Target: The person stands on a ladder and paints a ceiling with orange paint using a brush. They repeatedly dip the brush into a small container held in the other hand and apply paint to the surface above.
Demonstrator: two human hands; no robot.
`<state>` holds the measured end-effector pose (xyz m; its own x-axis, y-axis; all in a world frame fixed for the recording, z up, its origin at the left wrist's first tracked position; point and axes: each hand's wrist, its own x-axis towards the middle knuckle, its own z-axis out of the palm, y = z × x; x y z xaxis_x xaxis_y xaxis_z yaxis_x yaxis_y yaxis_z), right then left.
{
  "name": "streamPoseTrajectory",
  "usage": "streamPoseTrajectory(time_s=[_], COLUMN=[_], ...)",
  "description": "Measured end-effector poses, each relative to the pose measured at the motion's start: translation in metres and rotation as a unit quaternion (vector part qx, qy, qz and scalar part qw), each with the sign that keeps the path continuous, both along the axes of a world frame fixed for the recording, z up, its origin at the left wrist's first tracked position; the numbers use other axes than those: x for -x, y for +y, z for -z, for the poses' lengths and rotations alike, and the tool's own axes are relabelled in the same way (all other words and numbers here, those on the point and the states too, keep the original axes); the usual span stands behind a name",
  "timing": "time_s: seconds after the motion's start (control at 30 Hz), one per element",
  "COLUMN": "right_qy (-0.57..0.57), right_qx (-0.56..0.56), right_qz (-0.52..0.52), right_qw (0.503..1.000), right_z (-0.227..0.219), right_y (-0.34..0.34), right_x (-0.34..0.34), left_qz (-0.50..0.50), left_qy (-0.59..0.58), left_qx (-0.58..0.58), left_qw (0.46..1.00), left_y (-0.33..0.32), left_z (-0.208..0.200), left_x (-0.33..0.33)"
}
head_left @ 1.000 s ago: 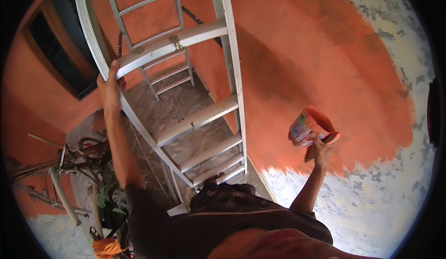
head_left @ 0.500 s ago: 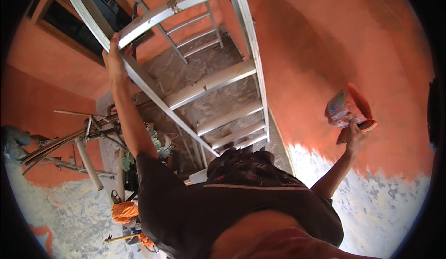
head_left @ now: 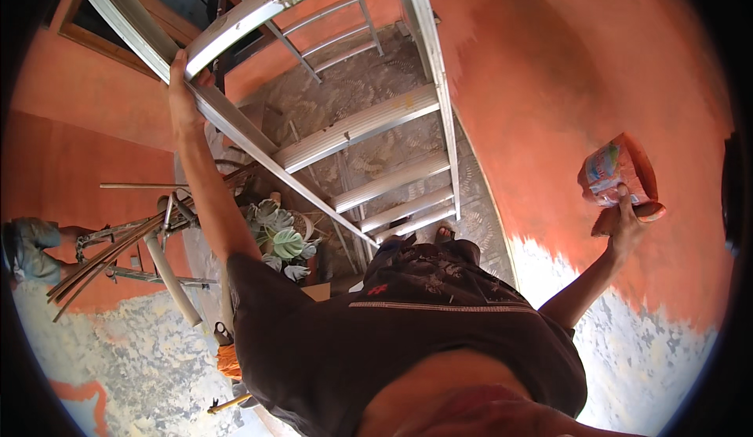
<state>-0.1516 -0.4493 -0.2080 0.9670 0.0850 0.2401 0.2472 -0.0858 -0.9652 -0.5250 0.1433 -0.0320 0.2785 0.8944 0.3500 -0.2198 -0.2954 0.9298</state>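
My left hand (head_left: pixel 187 96) is wrapped round the side rail of an aluminium stepladder (head_left: pixel 357 135), just where a high rung meets it. The fingers curl behind the rail. Out to the right, my right hand (head_left: pixel 627 229) grips a small paint tub (head_left: pixel 616 172), smeared with orange and tilted, its mouth toward the right. Pressed against the tub in the same hand is what looks like a paintbrush (head_left: pixel 605 221), with dark reddish bristles; the fingers partly hide it. The tub is close to the orange-painted wall (head_left: pixel 533 116).
Left, another person's legs (head_left: pixel 39 249) in blue shorts stand by a metal ladder (head_left: pixel 141 276) and a bundle of poles (head_left: pixel 110 253). A leafy plant (head_left: pixel 286 241) grows beside my ladder. Beyond it, a second ladder (head_left: pixel 333 29) leans near a window (head_left: pixel 149 14). The lower walls show patchy white (head_left: pixel 635 359).
The whole view has shifted a little. My right hand has moved slightly right with the tub, which is turned somewhat differently. My left hand keeps its hold on the stepladder.
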Motion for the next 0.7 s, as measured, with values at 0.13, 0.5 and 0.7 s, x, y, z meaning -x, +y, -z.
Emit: streamPoseTrajectory(time_s=[0.13, 0.5, 0.7], right_qy=[-0.034, 0.019, 0.023], right_qx=[-0.049, -0.042, -0.077], right_qz=[0.008, -0.021, -0.019], right_qw=[0.998, 0.999, 0.997], right_z=[-0.006, 0.008, 0.019], right_y=[0.028, 0.064, 0.06], right_x=[0.011, 0.028, 0.041], left_qz=[0.031, 0.025, 0.042], left_qy=[0.061, 0.043, 0.033], left_qx=[0.011, -0.022, 0.008], left_qw=[0.998, 0.999, 0.999], left_y=[0.022, 0.032, 0.021], left_z=[0.011, 0.011, 0.002], left_x=[0.021, 0.03, 0.025])
